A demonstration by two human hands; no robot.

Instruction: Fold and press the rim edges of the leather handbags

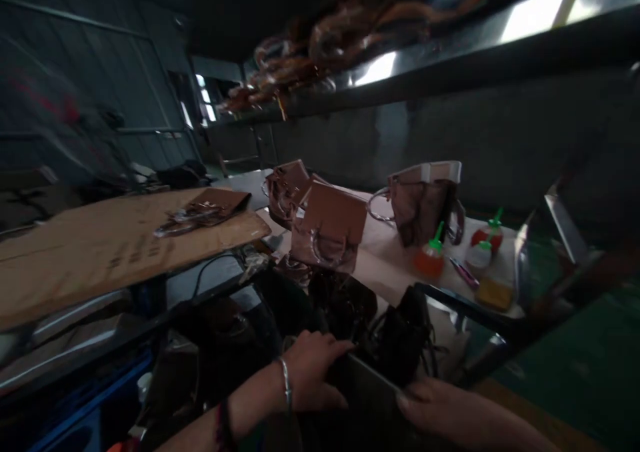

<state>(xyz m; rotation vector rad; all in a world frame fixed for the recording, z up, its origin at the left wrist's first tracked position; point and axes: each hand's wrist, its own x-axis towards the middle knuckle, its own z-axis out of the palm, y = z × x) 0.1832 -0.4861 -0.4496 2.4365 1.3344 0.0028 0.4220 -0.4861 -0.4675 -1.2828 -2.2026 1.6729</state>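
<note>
Low in the head view, a dark piece with a straight, pale upper edge (373, 372) lies between my hands; its lower part is lost in shadow. My left hand (311, 371), with a bangle at the wrist, grips its left end, fingers over the edge and thumb below. At the other end my right hand (435, 404) is closed on the edge, thumb showing and other fingers hidden. Just beyond are dark, strapped items (405, 329), too dim to make out. Behind them a brown handbag (330, 229) with wrapped handles rests on the work table (375, 255).
Another brown handbag (423, 202) stands farther right. Near it are a green-capped bottle of orange liquid (429, 260), more small bottles and a yellow block (494, 294). A cardboard-covered table (100, 239) is at left. An overhead shelf (425, 72) carries wrapped brown parts.
</note>
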